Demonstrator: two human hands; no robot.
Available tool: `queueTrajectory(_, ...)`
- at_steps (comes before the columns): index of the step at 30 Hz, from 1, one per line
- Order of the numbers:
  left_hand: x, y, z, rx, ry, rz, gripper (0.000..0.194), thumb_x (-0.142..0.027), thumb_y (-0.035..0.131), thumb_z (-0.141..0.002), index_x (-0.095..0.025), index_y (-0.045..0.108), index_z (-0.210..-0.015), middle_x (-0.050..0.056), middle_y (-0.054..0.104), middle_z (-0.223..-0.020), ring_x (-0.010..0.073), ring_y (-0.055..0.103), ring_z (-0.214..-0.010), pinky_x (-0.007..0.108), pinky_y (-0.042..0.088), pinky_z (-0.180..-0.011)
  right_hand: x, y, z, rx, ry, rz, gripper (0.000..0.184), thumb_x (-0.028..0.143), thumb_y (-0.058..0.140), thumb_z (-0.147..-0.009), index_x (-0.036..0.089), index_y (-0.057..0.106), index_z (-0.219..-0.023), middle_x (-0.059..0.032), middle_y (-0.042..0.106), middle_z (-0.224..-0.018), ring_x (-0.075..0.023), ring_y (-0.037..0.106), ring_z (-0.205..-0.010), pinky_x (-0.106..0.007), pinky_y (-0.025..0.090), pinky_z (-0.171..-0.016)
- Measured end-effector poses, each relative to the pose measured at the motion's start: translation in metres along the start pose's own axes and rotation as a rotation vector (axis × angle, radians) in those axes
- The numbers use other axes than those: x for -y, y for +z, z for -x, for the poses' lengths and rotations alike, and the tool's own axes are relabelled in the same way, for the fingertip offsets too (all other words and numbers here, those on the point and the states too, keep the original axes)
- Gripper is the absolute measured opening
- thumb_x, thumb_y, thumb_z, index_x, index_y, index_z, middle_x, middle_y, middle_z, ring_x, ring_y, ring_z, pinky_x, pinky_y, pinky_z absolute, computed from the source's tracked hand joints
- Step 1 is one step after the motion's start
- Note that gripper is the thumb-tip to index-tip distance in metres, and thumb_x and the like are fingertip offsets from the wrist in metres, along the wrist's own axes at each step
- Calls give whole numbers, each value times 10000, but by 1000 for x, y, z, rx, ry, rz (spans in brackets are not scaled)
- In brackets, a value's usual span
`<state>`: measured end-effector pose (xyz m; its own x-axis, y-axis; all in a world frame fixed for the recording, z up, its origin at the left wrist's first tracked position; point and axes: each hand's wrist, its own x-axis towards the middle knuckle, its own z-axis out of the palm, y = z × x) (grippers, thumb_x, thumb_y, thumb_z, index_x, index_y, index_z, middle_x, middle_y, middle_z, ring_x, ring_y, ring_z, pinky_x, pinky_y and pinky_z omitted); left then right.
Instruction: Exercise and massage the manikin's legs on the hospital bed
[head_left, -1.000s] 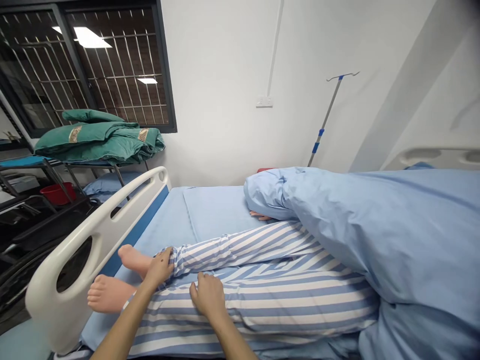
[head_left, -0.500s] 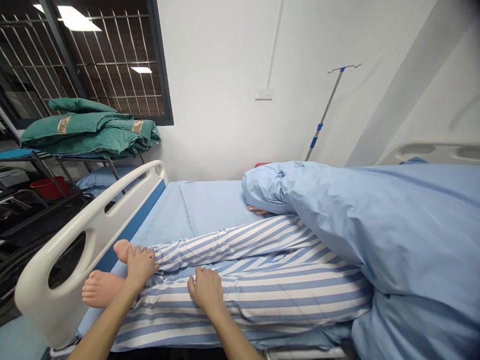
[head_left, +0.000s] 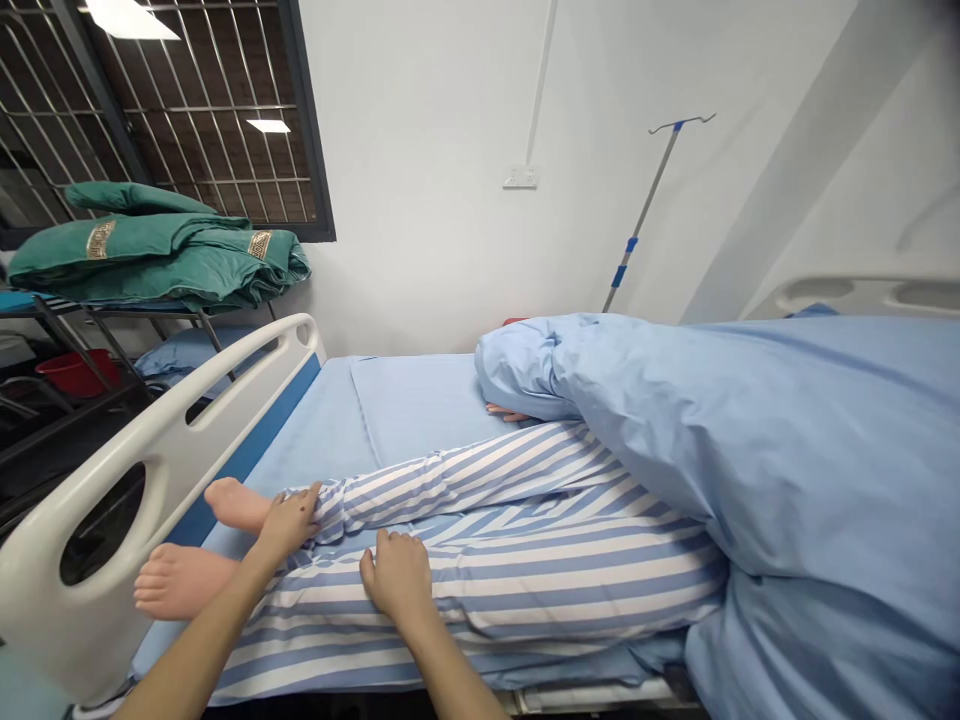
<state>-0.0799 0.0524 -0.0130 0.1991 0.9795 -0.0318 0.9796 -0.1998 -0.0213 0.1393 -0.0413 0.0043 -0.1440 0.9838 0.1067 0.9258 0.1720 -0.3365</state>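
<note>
On the bed lies a figure like a care manikin, in blue-and-white striped trousers (head_left: 570, 570). Its far foot (head_left: 236, 505) and near foot (head_left: 180, 582) are bare. My left hand (head_left: 291, 522) is at the far ankle, its fingers closed over the trouser cuff. Further up, my right hand (head_left: 401, 575) rests on the near shin, fingers curled over the inner side of the trouser leg; the fingertips are hidden. A light blue quilt (head_left: 750, 430) is folded back over the upper body and thighs. Part of the manikin's hand (head_left: 506, 411) shows under its edge.
A white footboard (head_left: 165, 440) stands at the left, just past the feet. Behind it are folded green quilts (head_left: 165, 250) on a metal frame and a red basin (head_left: 79, 372). An IV pole (head_left: 637, 220) rises by the wall beyond the bed.
My left hand has shifted slightly from the far foot towards the trouser cuff. My right hand stays on the near shin. The whole view has moved a little to the right.
</note>
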Motion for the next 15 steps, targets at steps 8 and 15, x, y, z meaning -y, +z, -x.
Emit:
queueTrajectory(8, 9, -1, 3, 55, 22, -174, 574, -140, 463, -716, -202, 411, -1284, 136, 516, -1288, 272, 446, -1191, 454, 251, -974, -4, -1, -1, 23, -19, -65, 288, 305, 396, -848, 134, 607, -942, -132, 650, -860, -272, 601, -855, -402, 421, -762)
queueTrajectory(15, 32, -14, 1, 154, 63, -227, 619, -59, 384, -689, -194, 444, -1290, 140, 563, -1215, 287, 480, -1134, 483, 274, -945, -6, -4, -1, 48, -36, -101, 296, 314, 393, -850, 131, 603, -951, -138, 647, -874, -270, 597, -877, -412, 416, -786)
